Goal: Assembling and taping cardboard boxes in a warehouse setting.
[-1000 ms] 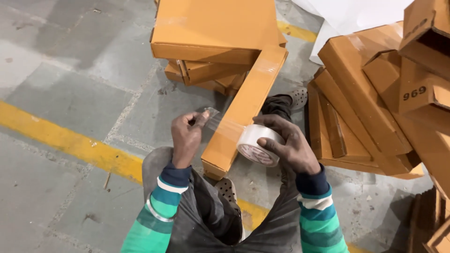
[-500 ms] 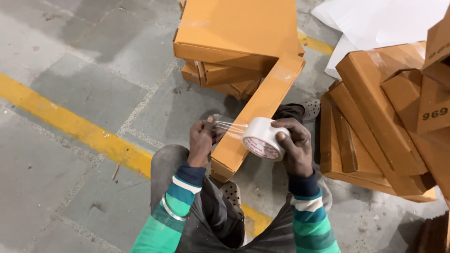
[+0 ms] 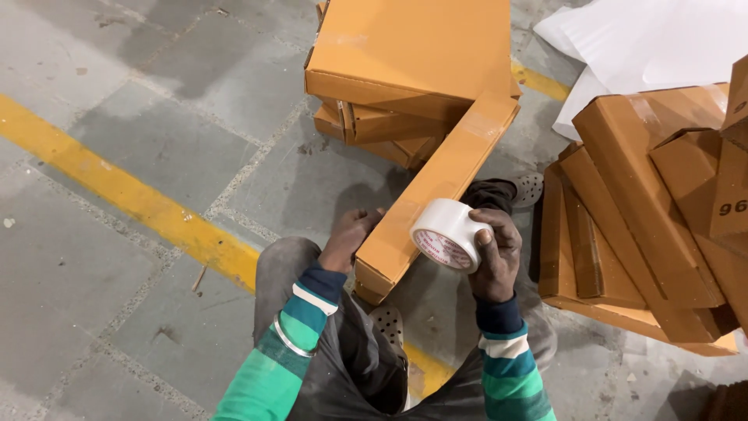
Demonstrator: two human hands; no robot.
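- Long flat cardboard box (image 3: 436,199): propped slantwise across the lap, far end leaning on a stack of like boxes (image 3: 405,70), near end down by the knee. Stiff along the length, light by the look, likely to dent at the corners; best held by the long edges near the lower end.
- Roll of clear tape (image 3: 448,234): pressed against the right face of the box, near its lower half. Light, rigid ring; sticky strip apt to cling to itself, so better taken by the rim.
- Right hand (image 3: 492,261): grip wrapped around the tape roll, fingers over its outer rim.
- Left hand (image 3: 349,238): flat against the box's left edge, fingers curled onto it, steadying.
- Farther out: more boxes piled (image 3: 647,218) at right, white sheets (image 3: 647,47) behind, yellow floor line (image 3: 117,195) on grey concrete.
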